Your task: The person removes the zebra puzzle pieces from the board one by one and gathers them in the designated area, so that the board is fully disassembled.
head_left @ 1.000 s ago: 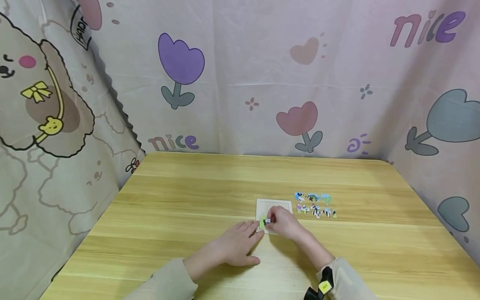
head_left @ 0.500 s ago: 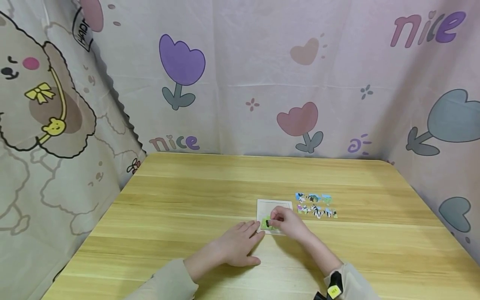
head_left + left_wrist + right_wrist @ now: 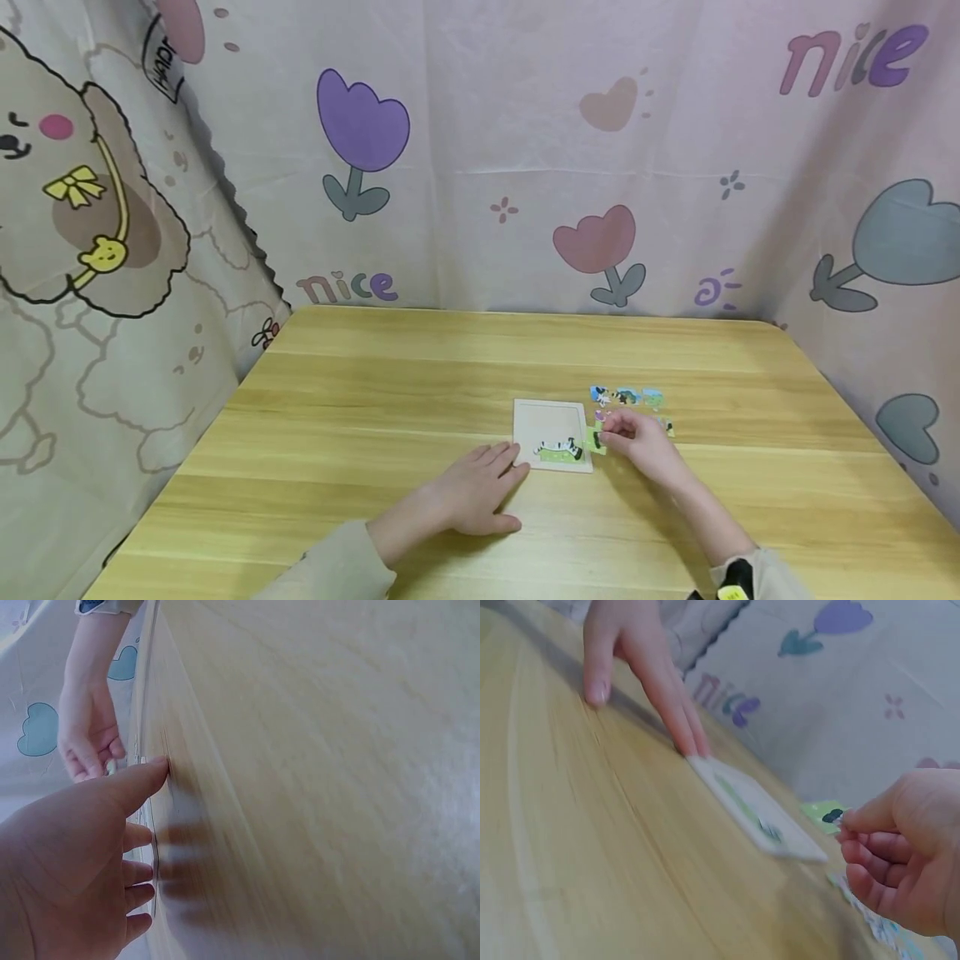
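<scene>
A square white puzzle tray [image 3: 546,418] lies on the table, with a strip of joined black, white and green pieces [image 3: 558,451] along its front part. My left hand [image 3: 477,490] rests with straight fingers at the tray's left edge, the thumb spread to the side on the tabletop. Just past the tray's right edge, my right hand [image 3: 643,443] pinches a green puzzle piece [image 3: 825,813] with a black patch between thumb and fingertips. Two rows of loose puzzle pieces [image 3: 627,397] lie right of the tray; the right hand covers much of the nearer row.
The wooden table [image 3: 375,375] stretches out on all sides of the tray. Behind it hangs a patterned cloth [image 3: 480,125] with tulips and hearts, and another cloth [image 3: 135,358] hangs at the left.
My right hand has moved right from over the tray's front left part, taking the green puzzle piece past the right edge. The left hand has stayed in place.
</scene>
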The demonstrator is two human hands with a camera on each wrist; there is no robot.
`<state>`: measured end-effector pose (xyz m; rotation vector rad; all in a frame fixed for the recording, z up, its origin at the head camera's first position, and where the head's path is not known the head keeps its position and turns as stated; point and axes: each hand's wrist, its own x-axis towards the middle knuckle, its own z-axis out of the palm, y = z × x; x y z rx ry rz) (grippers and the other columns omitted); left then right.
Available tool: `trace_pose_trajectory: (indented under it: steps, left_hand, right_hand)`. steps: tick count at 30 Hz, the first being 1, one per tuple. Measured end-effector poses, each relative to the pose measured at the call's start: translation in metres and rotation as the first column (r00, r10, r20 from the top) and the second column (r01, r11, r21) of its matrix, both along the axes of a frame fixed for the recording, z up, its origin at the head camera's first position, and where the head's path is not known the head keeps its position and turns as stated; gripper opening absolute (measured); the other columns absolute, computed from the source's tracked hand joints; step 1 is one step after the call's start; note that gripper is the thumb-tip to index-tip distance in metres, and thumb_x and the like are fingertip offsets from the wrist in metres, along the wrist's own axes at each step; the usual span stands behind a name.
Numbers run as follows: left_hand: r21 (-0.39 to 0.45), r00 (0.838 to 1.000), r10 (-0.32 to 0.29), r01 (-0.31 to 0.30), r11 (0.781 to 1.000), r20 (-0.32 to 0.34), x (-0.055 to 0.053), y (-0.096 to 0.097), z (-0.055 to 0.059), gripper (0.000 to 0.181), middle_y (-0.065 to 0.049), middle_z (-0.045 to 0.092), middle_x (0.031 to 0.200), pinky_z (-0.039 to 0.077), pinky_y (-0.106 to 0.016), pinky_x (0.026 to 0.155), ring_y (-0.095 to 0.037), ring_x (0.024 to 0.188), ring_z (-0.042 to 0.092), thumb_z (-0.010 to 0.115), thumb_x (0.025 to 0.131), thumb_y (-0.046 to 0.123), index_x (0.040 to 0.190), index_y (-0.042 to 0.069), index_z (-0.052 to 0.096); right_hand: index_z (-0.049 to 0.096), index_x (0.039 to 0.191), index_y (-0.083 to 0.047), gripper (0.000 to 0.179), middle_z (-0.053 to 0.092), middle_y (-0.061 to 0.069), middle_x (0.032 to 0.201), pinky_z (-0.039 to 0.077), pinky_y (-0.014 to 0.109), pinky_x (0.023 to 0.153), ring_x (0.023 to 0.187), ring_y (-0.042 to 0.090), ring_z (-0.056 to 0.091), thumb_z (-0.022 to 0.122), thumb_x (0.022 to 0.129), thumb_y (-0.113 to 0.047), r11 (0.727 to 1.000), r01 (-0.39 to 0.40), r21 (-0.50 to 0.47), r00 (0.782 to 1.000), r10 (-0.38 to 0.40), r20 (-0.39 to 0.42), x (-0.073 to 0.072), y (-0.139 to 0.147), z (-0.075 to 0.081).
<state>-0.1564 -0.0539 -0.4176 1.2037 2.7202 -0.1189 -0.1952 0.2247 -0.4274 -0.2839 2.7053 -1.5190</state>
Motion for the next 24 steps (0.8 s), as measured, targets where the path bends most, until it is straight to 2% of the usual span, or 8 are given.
trace_pose_trajectory:
  steps: [5, 9, 13, 18, 24]
  left_hand:
    - [-0.001, 1.000, -0.001, 0.001, 1.000, 0.003, 0.000, 0.000, 0.000, 0.075, -0.013, 0.023, 0.151, 0.020, -0.037, 0.111, -0.025, 0.138, 0.020, 0.044, 0.089, 0.059, 0.146, 0.012, 0.030]
    - [-0.002, 1.000, 0.001, -0.001, 1.000, 0.007, 0.001, 0.000, 0.001, 0.074, -0.012, 0.022, 0.151, 0.020, -0.036, 0.111, -0.024, 0.138, 0.020, 0.044, 0.089, 0.058, 0.146, 0.012, 0.030]
    - [0.001, 1.000, -0.001, 0.001, 1.000, 0.014, 0.001, 0.001, 0.003, 0.074, -0.012, 0.022, 0.151, 0.020, -0.036, 0.111, -0.024, 0.138, 0.020, 0.044, 0.089, 0.058, 0.146, 0.012, 0.030]
    - [0.009, 1.000, 0.000, 0.000, 1.000, 0.012, 0.000, 0.001, 0.000, 0.074, -0.012, 0.022, 0.151, 0.020, -0.036, 0.111, -0.024, 0.138, 0.020, 0.044, 0.089, 0.058, 0.146, 0.013, 0.030]
    - [0.000, 1.000, 0.006, -0.006, 1.000, 0.010, -0.001, 0.001, -0.003, 0.075, -0.012, 0.021, 0.151, 0.019, -0.036, 0.111, -0.023, 0.139, 0.019, 0.044, 0.089, 0.059, 0.146, 0.013, 0.030]
  right_hand:
    - [0.063, 0.086, -0.001, 0.008, 0.061, 0.003, 0.078, 0.046, 0.023, 0.062, 0.071, 0.013, 0.055, 0.068, 0.080, -0.002, 0.994, 0.027, 0.108, 1.000, -0.028, 0.002, 0.002, 0.018, -0.005]
    - [0.066, 0.088, 0.000, 0.008, 0.065, 0.007, 0.085, 0.046, 0.022, 0.059, 0.073, 0.014, 0.055, 0.066, 0.081, -0.002, 0.989, 0.036, 0.146, 0.999, -0.036, -0.001, 0.004, 0.022, -0.007]
    - [0.068, 0.087, -0.001, 0.007, 0.066, 0.009, 0.091, 0.047, 0.025, 0.063, 0.075, 0.015, 0.056, 0.066, 0.081, -0.001, 0.976, 0.055, 0.209, 0.998, -0.047, -0.044, 0.004, 0.022, -0.009]
    - [0.067, 0.084, -0.004, 0.004, 0.066, 0.005, 0.085, 0.048, 0.032, 0.070, 0.076, 0.016, 0.057, 0.066, 0.080, -0.002, 0.960, 0.094, 0.265, 0.994, -0.074, -0.085, 0.003, 0.018, -0.012]
    - [0.066, 0.081, -0.004, 0.003, 0.064, 0.002, 0.078, 0.047, 0.031, 0.067, 0.072, 0.015, 0.056, 0.068, 0.079, -0.004, 0.949, 0.144, 0.282, 0.988, -0.119, -0.103, 0.002, 0.012, -0.012]
